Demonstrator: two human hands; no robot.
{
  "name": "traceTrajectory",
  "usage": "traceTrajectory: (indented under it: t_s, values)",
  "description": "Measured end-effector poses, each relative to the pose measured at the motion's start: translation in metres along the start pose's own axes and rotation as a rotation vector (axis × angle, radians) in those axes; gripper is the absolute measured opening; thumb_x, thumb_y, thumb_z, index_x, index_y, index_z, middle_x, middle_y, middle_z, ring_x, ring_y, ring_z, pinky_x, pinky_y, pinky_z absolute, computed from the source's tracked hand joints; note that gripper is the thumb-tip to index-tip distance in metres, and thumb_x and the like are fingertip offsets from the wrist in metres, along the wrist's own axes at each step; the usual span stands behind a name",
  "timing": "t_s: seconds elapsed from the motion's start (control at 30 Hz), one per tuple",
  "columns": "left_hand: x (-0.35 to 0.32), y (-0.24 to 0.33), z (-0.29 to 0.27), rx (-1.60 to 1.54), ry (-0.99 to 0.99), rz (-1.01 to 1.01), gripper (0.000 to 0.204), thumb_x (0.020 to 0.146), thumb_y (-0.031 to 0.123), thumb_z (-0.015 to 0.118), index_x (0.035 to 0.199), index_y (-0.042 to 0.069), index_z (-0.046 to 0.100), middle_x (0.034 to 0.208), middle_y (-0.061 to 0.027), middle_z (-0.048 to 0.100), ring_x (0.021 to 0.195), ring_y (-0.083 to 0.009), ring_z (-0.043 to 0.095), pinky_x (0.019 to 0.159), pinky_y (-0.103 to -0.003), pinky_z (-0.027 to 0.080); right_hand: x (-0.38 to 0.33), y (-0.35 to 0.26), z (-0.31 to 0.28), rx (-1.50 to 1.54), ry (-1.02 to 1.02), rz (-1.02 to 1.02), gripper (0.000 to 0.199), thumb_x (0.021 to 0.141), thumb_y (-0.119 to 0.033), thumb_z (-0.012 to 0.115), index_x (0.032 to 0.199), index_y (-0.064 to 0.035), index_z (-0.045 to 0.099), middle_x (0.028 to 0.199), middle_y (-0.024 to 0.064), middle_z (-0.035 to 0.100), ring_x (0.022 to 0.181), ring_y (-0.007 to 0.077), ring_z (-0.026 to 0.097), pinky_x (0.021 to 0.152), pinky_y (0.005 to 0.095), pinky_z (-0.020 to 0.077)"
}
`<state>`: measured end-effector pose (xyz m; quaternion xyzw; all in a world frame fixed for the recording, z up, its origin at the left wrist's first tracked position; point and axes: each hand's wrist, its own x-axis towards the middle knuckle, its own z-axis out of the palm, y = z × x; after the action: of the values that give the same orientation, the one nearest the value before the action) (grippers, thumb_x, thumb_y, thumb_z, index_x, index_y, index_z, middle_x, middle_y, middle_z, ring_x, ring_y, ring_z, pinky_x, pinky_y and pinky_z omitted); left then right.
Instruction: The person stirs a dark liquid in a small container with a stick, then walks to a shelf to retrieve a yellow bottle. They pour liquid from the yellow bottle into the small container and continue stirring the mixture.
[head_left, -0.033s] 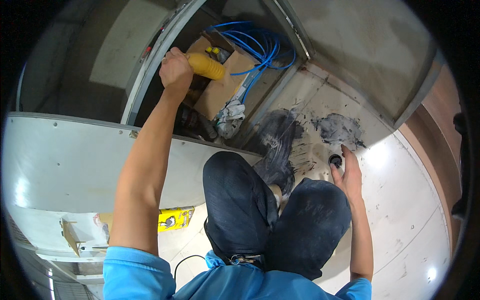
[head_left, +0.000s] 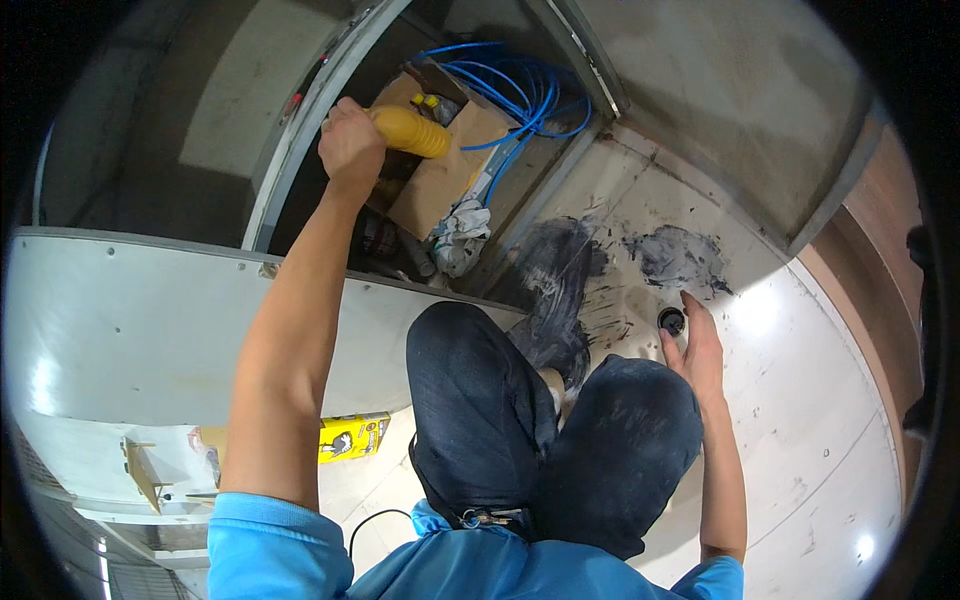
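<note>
My left hand (head_left: 352, 145) is closed round one end of a yellow ribbed bottle (head_left: 415, 132) over an open cardboard box (head_left: 428, 192) inside the cabinet. The bottle lies nearly level, its ribbed end to the right. Low on the right, my right hand (head_left: 700, 345) has its thumb and fingers curved about a small round black container (head_left: 671, 321), which is open at the top with something dark inside. Dark grey smears (head_left: 682, 260) mark the pale floor just beyond it, and a larger dark smear (head_left: 555, 290) spreads to the left.
Coiled blue tubing (head_left: 545, 100) and a crumpled whitish rag (head_left: 462, 238) lie in the cabinet. Its open door (head_left: 740, 110) stands at the far right. A yellow printed box (head_left: 353, 437) sits left of my knees. A white panel (head_left: 150, 330) runs along the left.
</note>
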<state>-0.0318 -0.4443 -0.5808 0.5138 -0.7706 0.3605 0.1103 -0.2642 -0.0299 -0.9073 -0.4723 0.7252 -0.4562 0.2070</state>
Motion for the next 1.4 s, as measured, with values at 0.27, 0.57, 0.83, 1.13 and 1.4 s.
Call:
traceTrajectory:
  t_s: [0.27, 0.57, 0.83, 1.13, 1.4]
  values:
    - [-0.004, -0.027, 0.022, -0.251, -0.147, -0.603, 0.041, 0.105, 0.034, 0.068, 0.118, -0.004, 0.076, 0.123, -0.0270, 0.076, 0.116, -0.0455, 0.074, 0.101, -0.053, 0.059, -0.011, 0.001, 0.004, -0.031, -0.016, 0.004, 0.066, 0.093, -0.011, 0.076, 0.152, -0.0004, 0.050, 0.145, 0.0245, 0.061, 0.131, 0.0435, 0.061, 0.110, 0.0487, 0.0523]
    - [0.014, -0.053, 0.094, -0.149, -0.025, -0.775, 0.043, 0.106, 0.036, 0.069, 0.118, -0.005, 0.070, 0.125, -0.0260, 0.073, 0.118, -0.0439, 0.074, 0.102, -0.051, 0.061, -0.015, -0.002, 0.001, -0.029, 0.026, -0.021, 0.063, 0.093, -0.010, 0.076, 0.151, -0.0003, 0.052, 0.144, 0.0246, 0.062, 0.131, 0.0432, 0.061, 0.110, 0.0493, 0.0525]
    - [0.017, -0.097, 0.210, 0.306, -0.575, -0.264, 0.061, 0.098, 0.042, 0.076, 0.138, -0.003, 0.067, 0.139, -0.0223, 0.067, 0.121, -0.0356, 0.070, 0.107, -0.048, 0.057, -0.043, 0.022, -0.025, -0.020, 0.210, 0.168, 0.059, 0.094, -0.010, 0.075, 0.150, -0.0022, 0.056, 0.140, 0.0257, 0.065, 0.128, 0.0426, 0.064, 0.109, 0.0482, 0.0528]
    - [0.022, -0.113, 0.317, -0.083, -0.483, -0.433, 0.052, 0.103, 0.034, 0.065, 0.135, -0.006, 0.069, 0.136, -0.0242, 0.073, 0.117, -0.0359, 0.076, 0.097, -0.045, 0.061, -0.043, 0.036, 0.012, -0.036, 0.067, 0.463, 0.084, 0.087, -0.026, 0.084, 0.159, -0.0048, 0.045, 0.141, 0.0250, 0.064, 0.128, 0.0434, 0.063, 0.108, 0.0502, 0.0536]
    - [-0.004, -0.034, 0.260, -0.187, -0.638, -0.145, 0.054, 0.100, 0.046, 0.069, 0.131, 0.002, 0.076, 0.121, -0.0203, 0.079, 0.111, -0.0382, 0.076, 0.090, -0.051, 0.058, -0.016, 0.049, 0.066, -0.145, 0.029, 0.421, 0.078, 0.084, -0.026, 0.086, 0.152, -0.0125, 0.051, 0.125, 0.0188, 0.065, 0.117, 0.0408, 0.066, 0.095, 0.0502, 0.0573]
